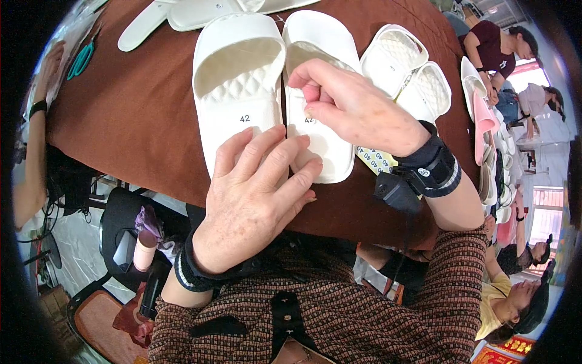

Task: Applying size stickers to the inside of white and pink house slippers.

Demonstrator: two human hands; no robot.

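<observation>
Two white slide slippers stand side by side on the brown cloth, toes away from me. Across the heel of the left slipper point(212, 136) and the inner edge of the right slipper point(330, 161) lies my left hand point(251, 188), its fingers spread and holding nothing. My right hand point(351, 106) is over the right slipper with fingers curled. Its thumb tip touches the small dark size mark on that insole. Whatever may be between the curled fingers is hidden. Both insoles carry a size mark, and the straps have a quilted lining.
Smaller white slippers point(394, 57) lie to the right, beside a yellow sheet of printed stickers point(374, 159). More white slippers point(194, 13) are at the far edge. Teal scissors point(82, 59) rest at the left. Other people sit along the right, and another person's arm point(33, 151) is at the left.
</observation>
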